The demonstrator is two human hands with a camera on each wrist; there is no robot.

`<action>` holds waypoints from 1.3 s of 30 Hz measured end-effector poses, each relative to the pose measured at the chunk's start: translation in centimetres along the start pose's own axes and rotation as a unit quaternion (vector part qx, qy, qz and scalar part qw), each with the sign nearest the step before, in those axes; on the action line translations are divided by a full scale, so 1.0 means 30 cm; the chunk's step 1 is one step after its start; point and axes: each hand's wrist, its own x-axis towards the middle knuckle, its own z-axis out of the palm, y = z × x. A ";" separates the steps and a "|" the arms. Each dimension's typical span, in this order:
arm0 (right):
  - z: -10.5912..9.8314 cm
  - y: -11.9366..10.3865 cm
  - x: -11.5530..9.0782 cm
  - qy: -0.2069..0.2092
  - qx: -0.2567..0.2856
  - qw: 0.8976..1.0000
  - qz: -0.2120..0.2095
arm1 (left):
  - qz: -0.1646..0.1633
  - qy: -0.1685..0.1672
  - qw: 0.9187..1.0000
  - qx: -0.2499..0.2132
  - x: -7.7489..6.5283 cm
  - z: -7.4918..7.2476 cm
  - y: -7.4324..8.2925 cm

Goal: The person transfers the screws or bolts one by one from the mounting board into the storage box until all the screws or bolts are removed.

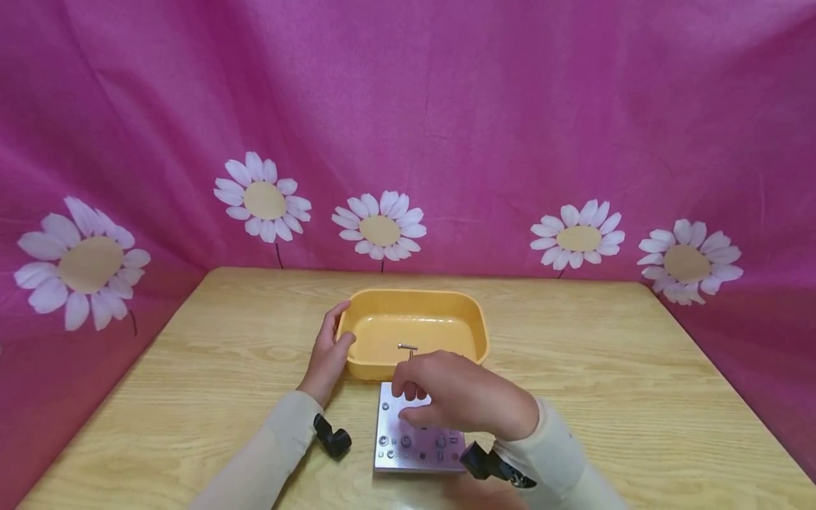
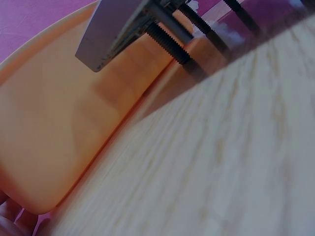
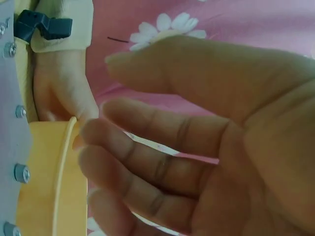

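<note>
A glossy yellow plastic tray (image 1: 370, 370) with rounded corners sits at 12 o'clock of a smooth metal plate (image 1: 395, 425). The plate is studded with bolt heads, and dark threaded shafts (image 2: 169, 45) jut from its underside. A slim bolt (image 1: 407, 346) shows within the tray's 6 o'clock side. The left hand (image 1: 327, 363) grips the tray's 9 o'clock rim, thumb inside. The right hand (image 1: 462, 397) hovers palm-down above the plate, fingers loosely bent, holding nothing. Wood-grained surface (image 1: 593, 361) stretches toward 3 and 9 o'clock, meeting pink cloth (image 1: 472, 106) at 12.
</note>
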 end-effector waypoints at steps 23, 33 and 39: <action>0.111 -0.048 0.027 -0.068 -0.095 0.993 -0.007 | 0.004 -0.014 1.000 -0.021 0.015 -0.005 0.004; 0.142 -0.051 0.044 -0.090 -0.110 0.989 0.027 | 0.012 -0.001 1.000 -0.010 0.007 -0.002 -0.006; 0.157 -0.050 0.051 -0.101 -0.103 0.989 0.028 | 0.009 0.000 1.000 -0.003 0.001 0.001 -0.006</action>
